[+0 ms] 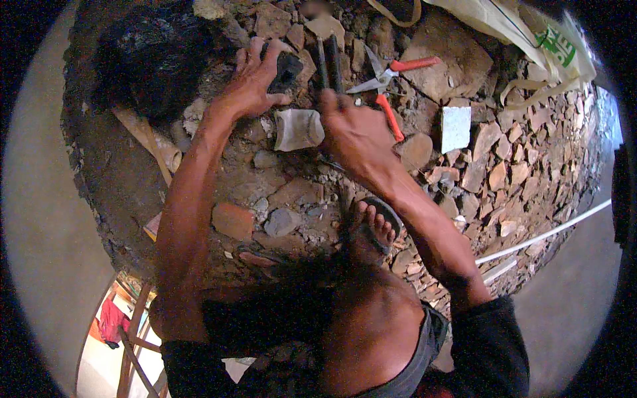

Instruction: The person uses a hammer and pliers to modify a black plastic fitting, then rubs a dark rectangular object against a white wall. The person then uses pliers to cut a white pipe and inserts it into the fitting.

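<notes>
My left hand (254,78) is on the rubble with its fingers spread. A black lump (288,71) lies between its fingertips and thumb, without a clear grip on it. My right hand (355,126) is closed around the near end of a long dark tool (334,63), which shows two parallel bars pointing away from me. Its exact kind is unclear. Between my hands sits a pale, hollow-sided block (298,130). Red-handled pruning shears (381,81) lie spread on the stones, just beyond my right hand.
Broken stones (491,172) cover the ground at right, with a white square tile (456,129) and a white pipe (547,233). A cloth bag (524,40) lies at far right, black plastic (152,60) at far left. My sandalled foot (377,222) stands below my right wrist.
</notes>
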Demonstrator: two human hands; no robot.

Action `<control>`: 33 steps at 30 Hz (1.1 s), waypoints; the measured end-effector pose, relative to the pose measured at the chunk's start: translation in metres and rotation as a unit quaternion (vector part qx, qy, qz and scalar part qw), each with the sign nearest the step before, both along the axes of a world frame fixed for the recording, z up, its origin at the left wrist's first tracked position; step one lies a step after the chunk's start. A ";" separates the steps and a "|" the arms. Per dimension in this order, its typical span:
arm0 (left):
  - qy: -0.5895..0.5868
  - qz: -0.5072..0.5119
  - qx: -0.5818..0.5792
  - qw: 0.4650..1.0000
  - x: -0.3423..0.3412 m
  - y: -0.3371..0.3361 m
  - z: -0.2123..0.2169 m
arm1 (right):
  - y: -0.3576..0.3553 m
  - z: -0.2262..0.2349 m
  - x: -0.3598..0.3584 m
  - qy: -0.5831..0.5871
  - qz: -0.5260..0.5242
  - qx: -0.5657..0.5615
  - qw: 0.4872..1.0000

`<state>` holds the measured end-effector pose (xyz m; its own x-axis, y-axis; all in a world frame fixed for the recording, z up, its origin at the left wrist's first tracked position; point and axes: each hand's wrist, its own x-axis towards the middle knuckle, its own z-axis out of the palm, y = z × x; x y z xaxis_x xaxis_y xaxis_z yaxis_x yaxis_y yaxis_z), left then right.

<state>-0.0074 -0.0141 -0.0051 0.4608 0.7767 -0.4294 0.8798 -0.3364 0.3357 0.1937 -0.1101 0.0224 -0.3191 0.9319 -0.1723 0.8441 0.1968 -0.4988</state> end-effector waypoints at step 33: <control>0.003 -0.003 0.018 1.000 0.003 0.000 0.001 | 0.017 -0.019 -0.033 0.079 0.047 0.042 0.995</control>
<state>-0.0049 -0.0142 -0.0039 0.4628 0.7892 -0.4036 0.8797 -0.3528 0.3188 0.1606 -0.0929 0.0036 -0.4227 0.9056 -0.0351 0.7323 0.3185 -0.6019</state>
